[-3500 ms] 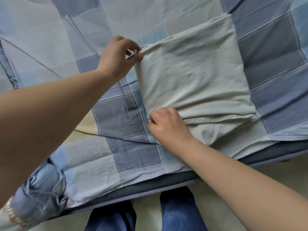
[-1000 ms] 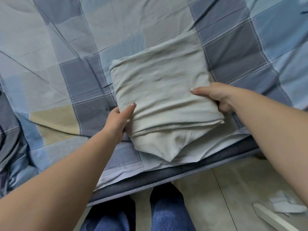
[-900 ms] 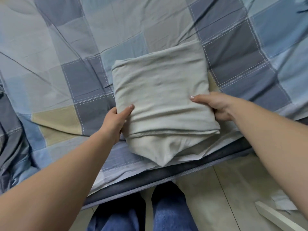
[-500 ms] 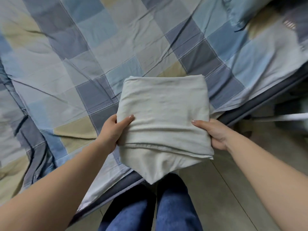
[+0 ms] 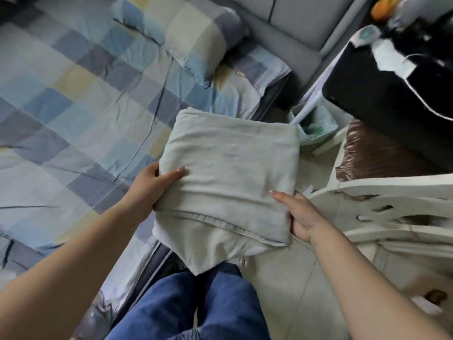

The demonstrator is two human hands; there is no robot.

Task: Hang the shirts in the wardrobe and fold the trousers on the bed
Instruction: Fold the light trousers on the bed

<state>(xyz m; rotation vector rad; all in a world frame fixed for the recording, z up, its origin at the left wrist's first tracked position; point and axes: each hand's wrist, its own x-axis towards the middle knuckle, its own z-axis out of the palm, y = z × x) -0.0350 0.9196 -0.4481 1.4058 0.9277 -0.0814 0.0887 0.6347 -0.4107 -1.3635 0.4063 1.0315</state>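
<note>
Grey folded trousers lifted off bed

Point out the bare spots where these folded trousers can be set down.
Best: the open checked quilt left of the folded trousers, below the pillow. The floor tiles by the right hand are bare too. Crowded: the white chair and black bag on the right.

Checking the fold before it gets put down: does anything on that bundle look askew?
Yes. The folded trousers, held by left hand and right hand, have a loose pointed flap hanging below the seam, so the fold isn't square.
</note>
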